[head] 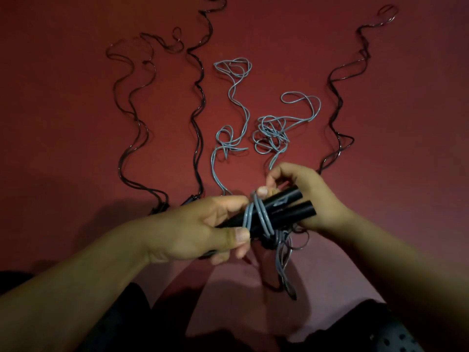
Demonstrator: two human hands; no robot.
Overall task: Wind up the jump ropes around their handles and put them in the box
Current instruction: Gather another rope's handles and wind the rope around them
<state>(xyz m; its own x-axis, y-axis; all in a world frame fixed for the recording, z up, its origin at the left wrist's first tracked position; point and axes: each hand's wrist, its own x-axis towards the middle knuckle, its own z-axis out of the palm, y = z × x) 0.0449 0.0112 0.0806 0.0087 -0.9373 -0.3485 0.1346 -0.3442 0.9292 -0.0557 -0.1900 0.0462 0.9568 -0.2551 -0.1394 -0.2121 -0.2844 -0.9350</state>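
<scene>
While I look down on the dark red floor point(76, 123), my left hand point(193, 229) grips two black handles point(286, 207) wrapped in grey rope point(258, 214); my right hand point(304, 189) pinches that rope. Black ropes point(198, 97) and grey rope coils point(271, 133) sprawl ahead, bare floor at both sides.

loose ropes point(229, 105) snake across the red floor point(63, 123) ahead.

Black rope point(203, 72) top end cut off
</scene>
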